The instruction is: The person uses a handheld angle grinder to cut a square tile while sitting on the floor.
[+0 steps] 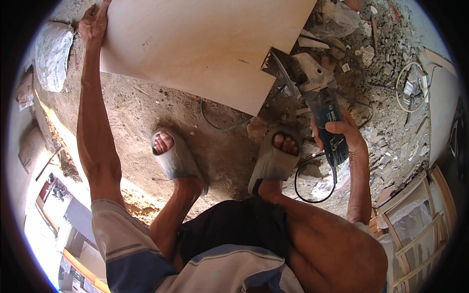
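Observation:
A large cream tile fills the upper middle, with a rectangular notch cut into its right edge. At its far left edge my left hand is closed around the rim, the fingertips partly out of sight. My right hand grips the body of a dark blue angle grinder, right of the tile. The grinder's disc and pale guard are beside the notch; whether the disc touches the tile I cannot tell. From the grinder's rear a black cord loops down beside my right foot.
Rubble and broken pieces cover the ground at the right. A coiled pale cable lies at the far right, above a wooden frame. A plastic sack sits at the far left. My sandalled feet stand on the dirt floor.

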Demonstrator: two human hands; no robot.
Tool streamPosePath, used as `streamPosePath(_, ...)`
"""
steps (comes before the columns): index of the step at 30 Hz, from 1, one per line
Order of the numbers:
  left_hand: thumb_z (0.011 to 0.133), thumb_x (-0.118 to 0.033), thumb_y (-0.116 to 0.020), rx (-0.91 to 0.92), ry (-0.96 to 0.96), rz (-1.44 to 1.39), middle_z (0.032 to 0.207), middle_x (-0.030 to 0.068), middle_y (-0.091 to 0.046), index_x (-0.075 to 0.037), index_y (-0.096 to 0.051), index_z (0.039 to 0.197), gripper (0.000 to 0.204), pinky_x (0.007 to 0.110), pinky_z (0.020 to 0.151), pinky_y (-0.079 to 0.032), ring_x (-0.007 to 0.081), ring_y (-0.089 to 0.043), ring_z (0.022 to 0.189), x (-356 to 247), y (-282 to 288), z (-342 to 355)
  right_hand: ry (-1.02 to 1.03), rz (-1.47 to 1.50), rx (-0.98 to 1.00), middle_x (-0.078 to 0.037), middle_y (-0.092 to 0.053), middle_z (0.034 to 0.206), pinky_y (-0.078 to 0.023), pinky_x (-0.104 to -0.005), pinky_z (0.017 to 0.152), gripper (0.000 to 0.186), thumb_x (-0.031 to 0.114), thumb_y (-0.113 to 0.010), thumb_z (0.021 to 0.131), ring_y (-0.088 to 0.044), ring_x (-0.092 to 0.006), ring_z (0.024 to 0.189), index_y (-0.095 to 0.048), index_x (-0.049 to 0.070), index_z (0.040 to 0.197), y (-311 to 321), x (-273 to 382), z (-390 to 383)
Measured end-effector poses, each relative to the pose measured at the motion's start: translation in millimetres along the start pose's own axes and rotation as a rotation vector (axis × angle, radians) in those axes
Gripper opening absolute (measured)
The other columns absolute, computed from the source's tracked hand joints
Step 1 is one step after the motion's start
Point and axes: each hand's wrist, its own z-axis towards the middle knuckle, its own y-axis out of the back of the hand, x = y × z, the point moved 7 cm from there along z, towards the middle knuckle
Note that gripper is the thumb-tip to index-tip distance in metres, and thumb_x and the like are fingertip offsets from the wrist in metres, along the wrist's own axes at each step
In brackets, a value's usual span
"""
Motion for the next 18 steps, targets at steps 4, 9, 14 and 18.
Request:
streamPosePath(4, 0.111, -0.072, -0.051, 0.027, 0.017, 0.027, 0.076, 0.0290, -0.069, 0.017, -0.069, 0.095, 0.092, 0.055, 0.062, -0.060, 0.0410, -0.068, 0.069, -1.3, -2.7, -0.6, -0.008, -0.001, -0.007, -0.016, -0.075, 0.090, -0.063, -0.0359, 0.054, 0.062, 0.037, -0.089, 0.082, -0.076, -0.0235, 0.062, -0.066, -0.004, 0.123, 0.6, -0.2, -1.5)
streamPosePath(9, 0.072, -0.095, -0.077, 0.058, 0.428, -0.007, 0.144, 0.0263, -0.073, 0.000, -0.065, 0.153, 0.125, 0.045, 0.121, -0.049, 0.0383, -0.068, 0.136, 44.5, 5.1, 5.2, -0.016, 0.003, -0.009, -0.016, -0.075, 0.090, -0.063, -0.0362, 0.055, 0.060, 0.036, -0.089, 0.082, -0.076, -0.0235, 0.063, -0.067, -0.004, 0.121, -3.2, -0.9, -2.0)
streamPosePath(14, 0.096, -0.075, -0.070, 0.059, 0.382, -0.064, 0.144, 0.0316, -0.069, 0.005, -0.071, 0.140, 0.092, 0.050, 0.123, -0.043, 0.0425, -0.063, 0.140, -37.5, 23.6, -17.9, -0.020, -0.003, -0.020, -0.016, -0.075, 0.089, -0.063, -0.0367, 0.055, 0.060, 0.035, -0.088, 0.082, -0.076, -0.0237, 0.063, -0.067, -0.004, 0.123, -0.3, 0.9, -6.2)
streamPosePath(18, 0.097, -0.074, -0.071, 0.045, 0.372, -0.016, 0.142, 0.0312, -0.070, 0.005, -0.072, 0.139, 0.089, 0.050, 0.122, -0.044, 0.0431, -0.063, 0.139, -44.0, 30.5, -19.5, -0.021, -0.009, -0.018, -0.016, -0.075, 0.088, -0.063, -0.0370, 0.055, 0.060, 0.034, -0.088, 0.083, -0.076, -0.0238, 0.063, -0.067, -0.004, 0.124, -0.9, 1.7, -5.9)
